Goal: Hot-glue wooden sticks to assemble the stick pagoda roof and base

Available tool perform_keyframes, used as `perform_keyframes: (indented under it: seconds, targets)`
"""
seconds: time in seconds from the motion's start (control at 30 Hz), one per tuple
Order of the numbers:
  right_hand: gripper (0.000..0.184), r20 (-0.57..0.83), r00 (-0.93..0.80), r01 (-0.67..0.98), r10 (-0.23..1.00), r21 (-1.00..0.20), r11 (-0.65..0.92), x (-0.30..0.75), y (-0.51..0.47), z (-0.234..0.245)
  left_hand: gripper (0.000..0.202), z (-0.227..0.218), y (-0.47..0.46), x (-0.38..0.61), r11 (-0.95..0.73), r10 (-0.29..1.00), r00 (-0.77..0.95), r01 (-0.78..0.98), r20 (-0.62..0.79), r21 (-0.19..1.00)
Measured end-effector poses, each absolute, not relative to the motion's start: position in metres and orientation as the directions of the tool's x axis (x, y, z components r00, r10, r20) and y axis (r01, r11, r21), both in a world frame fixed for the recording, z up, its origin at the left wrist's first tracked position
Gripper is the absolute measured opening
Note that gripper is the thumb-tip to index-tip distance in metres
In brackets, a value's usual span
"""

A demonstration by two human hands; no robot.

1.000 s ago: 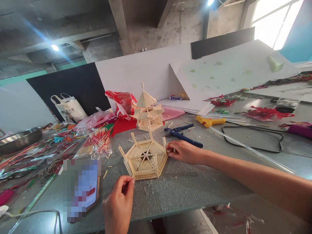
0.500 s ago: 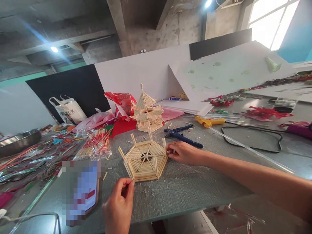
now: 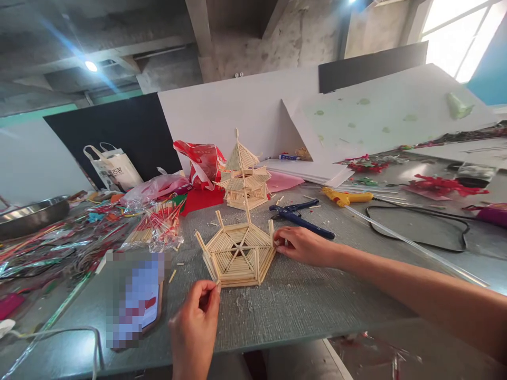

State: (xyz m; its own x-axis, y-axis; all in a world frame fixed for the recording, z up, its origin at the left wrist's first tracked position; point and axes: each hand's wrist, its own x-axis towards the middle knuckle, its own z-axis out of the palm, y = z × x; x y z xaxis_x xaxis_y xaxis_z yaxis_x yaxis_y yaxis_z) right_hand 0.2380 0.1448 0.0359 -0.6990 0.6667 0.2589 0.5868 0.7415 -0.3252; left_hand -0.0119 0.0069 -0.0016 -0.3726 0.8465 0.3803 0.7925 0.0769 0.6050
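Observation:
A hexagonal stick base (image 3: 233, 269), woven of thin pale wooden sticks in triangles around a hub, lies on the table with short posts standing at its corners. At its front left corner, the thumb and forefinger of my left hand (image 3: 197, 322) are pinched on the frame. My right hand (image 3: 301, 245) has its fingers closed at the right corner, by the foot of a post; its fingertips are partly hidden. Behind the base stands a tiered stick pagoda (image 3: 242, 179) with a pointed roof.
Blue-handled pliers (image 3: 303, 219) and a yellow glue gun (image 3: 344, 197) lie to the right. At the left are a phone (image 3: 138, 301), bagged sticks (image 3: 160, 224) and a metal bowl (image 3: 34, 216). A red plastic bag (image 3: 202, 163) sits behind. The table's front edge (image 3: 277, 345) is near.
The camera view has shifted slightly, so the scene sits a little further right and higher. Both hands stay at the same corners of the stick base.

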Motion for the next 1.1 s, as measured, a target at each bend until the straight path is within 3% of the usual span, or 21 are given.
perform_keyframes:
  seconds: [0.2,0.43,0.73,0.8,0.9,0.97,1.1]
  targets:
    - [0.021,0.358,-0.650,0.606,0.671,-0.289,0.741,0.241,0.149,0.038,0.013,-0.002,0.006,-0.009,0.074,0.825,-0.414,0.754,0.385,0.653]
    - [0.017,0.596,-0.385,0.702,0.704,-0.306,0.643,0.255,0.160,0.059,0.018,-0.006,0.007,-0.014,0.058,0.843,-0.400,0.732,0.359,0.678]
    - [0.017,0.671,-0.230,0.827,0.705,-0.247,0.505,0.292,0.191,0.072,0.016,-0.002,0.007,-0.012,0.109,0.838,-0.424,0.745,0.342,0.658]
    - [0.017,0.684,-0.104,0.858,0.722,-0.306,0.413,0.313,0.201,0.082,0.016,-0.002,0.006,-0.013,0.122,0.843,-0.426,0.747,0.330,0.653]
    - [0.014,0.616,0.137,0.737,0.775,-0.586,0.336,0.348,0.216,0.097,0.017,-0.002,0.005,-0.016,0.135,0.852,-0.422,0.749,0.309,0.649]
    - [0.010,0.518,0.170,0.581,0.838,-0.740,0.339,0.367,0.222,0.103,0.017,-0.001,0.005,-0.018,0.160,0.857,-0.432,0.742,0.282,0.651]
    - [0.007,0.438,0.149,0.443,0.887,-0.831,0.336,0.385,0.221,0.108,0.017,-0.002,0.007,-0.020,0.106,0.876,-0.427,0.625,0.225,0.774]
